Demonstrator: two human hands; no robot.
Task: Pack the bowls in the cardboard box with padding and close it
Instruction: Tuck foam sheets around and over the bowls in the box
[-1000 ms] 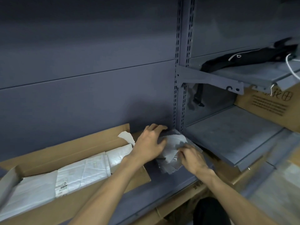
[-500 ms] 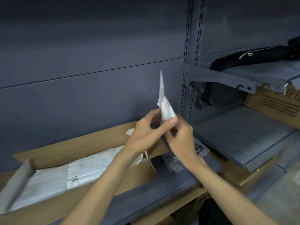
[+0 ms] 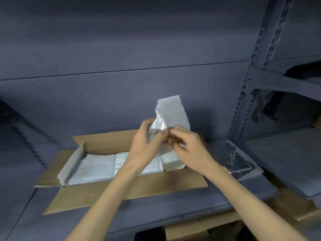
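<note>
An open cardboard box (image 3: 121, 193) lies on a grey shelf, its flaps spread out. Inside it lie white padded packets (image 3: 97, 168) side by side, and a pale rounded rim shows at the box's right end (image 3: 173, 166). Above the box's right end, my left hand (image 3: 147, 141) and my right hand (image 3: 189, 146) together pinch a thin white plastic sleeve (image 3: 173, 113), which stands up from my fingers. No bare bowl can be made out.
A pile of clear plastic wrapping (image 3: 232, 157) lies on the shelf just right of the box. A perforated grey upright (image 3: 251, 70) divides the shelving. More cardboard boxes (image 3: 191, 228) sit below the shelf. A dark strap (image 3: 271, 108) hangs at the right.
Both hands left the plastic pile on the shelf, lifted a white sleeve and now hold it wider above the box. The view has swung left.
</note>
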